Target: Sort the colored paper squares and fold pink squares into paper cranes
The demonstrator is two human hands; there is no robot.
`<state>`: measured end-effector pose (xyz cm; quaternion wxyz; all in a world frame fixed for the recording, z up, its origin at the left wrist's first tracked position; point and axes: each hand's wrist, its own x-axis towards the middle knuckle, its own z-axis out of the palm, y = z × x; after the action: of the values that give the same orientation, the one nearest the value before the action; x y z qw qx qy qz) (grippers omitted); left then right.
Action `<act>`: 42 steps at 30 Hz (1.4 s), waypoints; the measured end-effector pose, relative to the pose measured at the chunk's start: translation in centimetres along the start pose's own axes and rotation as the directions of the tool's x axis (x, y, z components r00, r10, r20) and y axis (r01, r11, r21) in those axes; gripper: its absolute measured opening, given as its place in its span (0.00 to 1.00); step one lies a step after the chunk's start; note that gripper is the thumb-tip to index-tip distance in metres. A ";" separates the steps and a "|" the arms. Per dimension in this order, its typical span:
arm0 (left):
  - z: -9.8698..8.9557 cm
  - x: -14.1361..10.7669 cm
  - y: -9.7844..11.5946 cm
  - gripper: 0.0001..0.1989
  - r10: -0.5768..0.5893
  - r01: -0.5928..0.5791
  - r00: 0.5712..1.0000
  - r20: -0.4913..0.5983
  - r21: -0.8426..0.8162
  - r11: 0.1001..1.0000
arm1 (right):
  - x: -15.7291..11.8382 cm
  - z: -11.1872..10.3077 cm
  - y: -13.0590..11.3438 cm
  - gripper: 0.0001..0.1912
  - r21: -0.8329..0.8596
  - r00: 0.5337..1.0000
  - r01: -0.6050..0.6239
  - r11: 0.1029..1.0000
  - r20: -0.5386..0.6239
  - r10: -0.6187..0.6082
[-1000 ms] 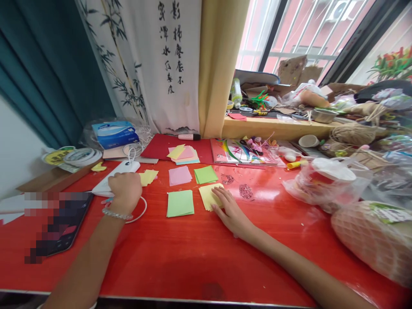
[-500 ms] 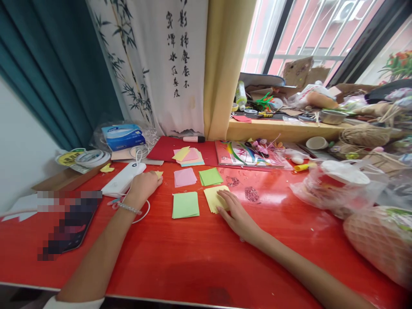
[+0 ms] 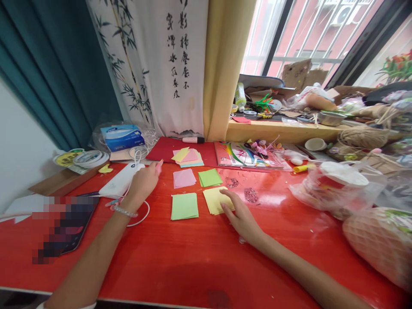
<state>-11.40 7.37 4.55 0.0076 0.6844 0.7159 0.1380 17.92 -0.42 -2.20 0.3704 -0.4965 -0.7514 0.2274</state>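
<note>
My left hand [image 3: 145, 182] is closed on a small pink paper [image 3: 159, 166], left of the paper stacks. The fingers of my right hand [image 3: 240, 212] are apart and rest at the right edge of a yellow paper stack [image 3: 213, 201]. Beside that stack lies a light green stack [image 3: 185, 206]. Behind them are a pink stack [image 3: 184, 178] and a brighter green stack [image 3: 210, 177]. Mixed yellow, pink and blue papers [image 3: 190, 157] lie on a red sheet [image 3: 164, 148] farther back.
A white power strip [image 3: 119, 180] with cables and a dark phone-like device [image 3: 75, 227] lie at left. Behind are a blue tissue pack [image 3: 124, 137], a marker [image 3: 193, 140] and a colourful packet [image 3: 247, 154]. Bagged items [image 3: 344, 180] fill the right side.
My left hand has lifted slightly up, and pink paper shows at its fingertips where a yellowish piece showed before. My right hand's fingers have drawn back slightly toward the yellow stack's right edge.
</note>
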 end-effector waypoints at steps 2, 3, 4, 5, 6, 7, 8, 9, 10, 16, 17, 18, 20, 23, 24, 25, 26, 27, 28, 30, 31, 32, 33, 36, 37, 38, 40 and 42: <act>-0.3 -1.2 2.3 0.19 0.116 -0.101 0.990 0.079 -0.173 0.980 | 0.0 -0.4 -0.7 0.16 0.104 0.999 -0.036 0.994 -0.014 0.037; -0.3 -2.1 3.5 0.19 0.181 -0.144 0.975 0.128 -0.256 0.956 | -0.1 -0.5 -1.0 0.16 0.176 0.999 -0.049 0.983 0.005 0.048; -0.2 -3.0 4.6 0.20 0.239 -0.171 0.955 0.178 -0.328 0.929 | -0.1 -0.6 -1.4 0.16 0.257 0.998 -0.062 0.964 0.033 0.056; 0.1 -4.0 5.6 0.21 0.317 -0.189 0.915 0.250 -0.428 0.884 | -0.1 -0.7 -1.7 0.17 0.343 0.995 -0.090 0.935 0.070 0.071; 0.4 -4.9 6.4 0.21 0.423 -0.172 0.849 0.317 -0.590 0.789 | -0.1 -0.7 -2.0 0.19 0.430 0.988 -0.138 0.892 0.125 0.092; 0.7 -5.7 7.1 0.21 0.490 -0.145 0.799 0.349 -0.679 0.720 | -0.2 -0.7 -2.2 0.21 0.497 0.976 -0.196 0.846 0.187 0.116; 1.0 -6.4 7.6 0.20 0.541 -0.118 0.758 0.366 -0.738 0.665 | -0.2 -0.6 -2.4 0.21 0.531 0.960 -0.252 0.809 0.240 0.142; 1.3 -6.9 8.0 0.19 0.570 -0.097 0.731 0.374 -0.770 0.630 | -0.3 -0.6 -2.4 0.19 0.543 0.947 -0.293 0.787 0.277 0.161; 1.6 -7.1 8.2 0.18 0.573 -0.090 0.726 0.379 -0.775 0.625 | -0.4 -0.5 -2.4 0.15 0.539 0.940 -0.313 0.782 0.291 0.176; 2.3 -6.4 8.3 0.13 0.460 -0.101 0.837 0.296 -0.743 0.662 | -0.6 -0.6 -2.1 0.13 0.318 0.972 -0.220 0.922 0.153 0.179; 2.2 -6.3 8.2 0.10 0.470 -0.152 0.842 0.266 -0.718 0.679 | -0.6 -0.7 -2.2 0.11 0.262 0.972 -0.212 0.941 0.160 0.174; 2.0 -6.2 8.1 0.08 0.489 -0.207 0.839 0.239 -0.691 0.693 | -0.5 -0.7 -2.3 0.08 0.216 0.970 -0.206 0.954 0.171 0.171; 1.6 -6.3 8.2 0.07 0.534 -0.293 0.818 0.215 -0.644 0.707 | -0.5 -0.8 -2.3 0.11 0.148 0.970 -0.189 0.971 0.181 0.161; 1.3 -6.8 8.4 0.07 0.595 -0.351 0.770 0.230 -0.627 0.696 | -0.5 -0.7 -2.3 0.15 0.053 0.980 -0.117 0.992 0.169 0.107; 1.3 -6.9 8.4 0.09 0.610 -0.365 0.756 0.237 -0.621 0.694 | -0.6 -0.6 -2.2 0.16 0.026 0.982 -0.092 0.995 0.169 0.087; 1.3 -7.0 8.4 0.11 0.620 -0.375 0.746 0.243 -0.616 0.693 | -0.6 -0.6 -2.1 0.18 0.007 0.983 -0.073 0.997 0.171 0.071; 1.4 -7.1 8.4 0.13 0.625 -0.381 0.741 0.248 -0.611 0.694 | -0.7 -0.5 -2.0 0.20 -0.005 0.982 -0.061 0.998 0.179 0.060; 1.5 -7.1 8.4 0.14 0.625 -0.386 0.739 0.250 -0.603 0.698 | -0.8 -0.5 -1.9 0.22 -0.010 0.980 -0.055 0.998 0.189 0.056; 1.6 -7.1 8.3 0.14 0.628 -0.394 0.736 0.253 -0.594 0.701 | -0.9 -0.4 -1.8 0.24 -0.011 0.979 -0.055 0.998 0.198 0.056; 1.9 -7.0 8.1 0.15 0.652 -0.425 0.714 0.257 -0.580 0.695 | -1.0 -0.4 -1.8 0.27 -0.006 0.976 -0.053 0.999 0.212 0.053; 2.0 -7.0 8.1 0.14 0.669 -0.447 0.697 0.256 -0.575 0.685 | -1.0 -0.4 -1.7 0.27 -0.004 0.975 -0.052 0.999 0.217 0.051; 2.1 -7.0 8.1 0.13 0.687 -0.468 0.682 0.249 -0.574 0.672 | -1.0 -0.4 -1.7 0.28 -0.002 0.974 -0.051 0.999 0.220 0.051; 2.1 -7.0 8.1 0.12 0.701 -0.485 0.673 0.237 -0.574 0.660 | -1.0 -0.4 -1.8 0.28 -0.003 0.974 -0.053 0.999 0.222 0.053; 1.9 -7.3 8.4 0.12 0.694 -0.501 0.694 0.191 -0.565 0.655 | -1.0 -0.4 -1.7 0.29 -0.011 0.972 -0.062 0.998 0.226 0.063; 1.7 -7.4 8.4 0.12 0.689 -0.495 0.698 0.194 -0.564 0.661 | -0.9 -0.4 -1.7 0.28 -0.010 0.972 -0.060 0.998 0.229 0.060; 1.5 -7.5 8.5 0.13 0.688 -0.490 0.694 0.213 -0.561 0.667 | -0.9 -0.4 -1.7 0.27 -0.008 0.970 -0.057 0.998 0.235 0.057; 1.0 -7.4 8.3 0.16 0.699 -0.492 0.660 0.275 -0.545 0.680 | -0.9 -0.3 -1.6 0.22 0.010 0.969 -0.054 0.998 0.241 0.050; 0.5 -6.9 7.8 0.19 0.701 -0.515 0.641 0.313 -0.502 0.695 | -0.8 -0.3 -1.5 0.18 0.039 0.975 -0.062 0.997 0.215 0.053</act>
<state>-3.28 0.86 4.44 0.2652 0.8850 0.3723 0.0885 17.52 -1.79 -1.23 0.2917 -0.4821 -0.7669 0.3070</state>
